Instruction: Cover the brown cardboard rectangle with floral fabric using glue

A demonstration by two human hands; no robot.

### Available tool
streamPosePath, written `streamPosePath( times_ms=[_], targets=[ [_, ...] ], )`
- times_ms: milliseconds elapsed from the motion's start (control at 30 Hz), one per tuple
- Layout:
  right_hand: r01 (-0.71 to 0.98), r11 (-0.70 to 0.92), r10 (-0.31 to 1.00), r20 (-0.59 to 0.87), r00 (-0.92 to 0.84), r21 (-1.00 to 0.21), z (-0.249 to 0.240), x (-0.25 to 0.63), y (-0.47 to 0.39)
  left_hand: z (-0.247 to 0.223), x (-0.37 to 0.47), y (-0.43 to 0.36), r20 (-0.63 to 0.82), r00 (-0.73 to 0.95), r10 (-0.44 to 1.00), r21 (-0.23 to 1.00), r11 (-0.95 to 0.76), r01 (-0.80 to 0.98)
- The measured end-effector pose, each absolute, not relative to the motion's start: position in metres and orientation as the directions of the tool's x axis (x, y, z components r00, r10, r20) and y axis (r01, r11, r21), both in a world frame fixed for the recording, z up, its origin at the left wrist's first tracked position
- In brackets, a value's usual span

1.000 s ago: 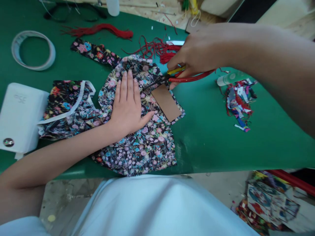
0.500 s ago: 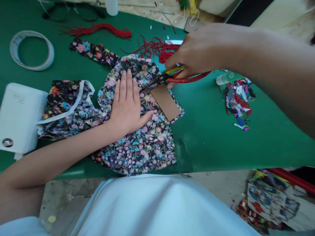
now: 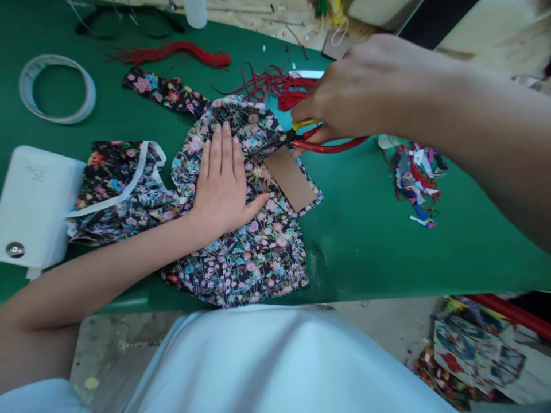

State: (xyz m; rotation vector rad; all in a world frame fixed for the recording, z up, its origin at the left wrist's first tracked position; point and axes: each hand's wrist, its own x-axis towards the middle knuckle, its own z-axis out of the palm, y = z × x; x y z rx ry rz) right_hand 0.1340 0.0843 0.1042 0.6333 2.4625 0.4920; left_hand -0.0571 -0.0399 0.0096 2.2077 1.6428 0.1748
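Right hand (image 3: 348, 94) grips scissors (image 3: 283, 137) over floral cloth (image 3: 249, 269); left hand (image 3: 219, 192) presses it flat

The cloth lies on the green table (image 3: 387, 246), in front of the person, close to the near edge. The hands are apart. The left hand is palm down on the middle of the cloth, its four fingers straight and its thumb spread to the right; it clasps nothing. The right hand is closed around the yellow and red handles of the scissors. The blades point left, their tips just beside the left index finger; whether they bite into the cloth cannot be told.

A brown card (image 3: 291, 180) lies slanted on the right part of the cloth, its upper end next to the blades. Red threads (image 3: 295, 94) lie beyond the scissors, partly behind the right hand, and a red bundle (image 3: 193, 53) lies farther left. To the right is a heap of mixed scraps (image 3: 417, 172).

On the left, a white-trimmed piece (image 3: 114, 178) of floral fabric sits between the cloth and a white power bank (image 3: 37, 201). A tape roll (image 3: 26, 94) lies behind the power bank, with glasses (image 3: 172, 24) near the far edge.
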Motion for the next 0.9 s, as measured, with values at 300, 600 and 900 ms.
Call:
streamPosePath(
  times_ms=[300,600,900],
  targets=[
    [0.861,0.446,0.877,-0.312,-0.366,0.245,0.098,0.117,-0.017,0.020,-0.054,-0.043,-0.141,0.300,0.944,0.244,-0.260,0.934],
    [0.982,0.181,0.955,-0.251,-0.161,0.057,0.072,0.114,-0.044,0.022,-0.056,-0.045,-0.131,0.217,0.967,0.226,-0.184,0.957],
    [0.954,0.173,0.961,-0.255,-0.109,0.244,0.077,0.114,-0.048,0.024,-0.056,-0.044,-0.137,0.253,0.958,0.100,-0.241,0.965]
  ],
)
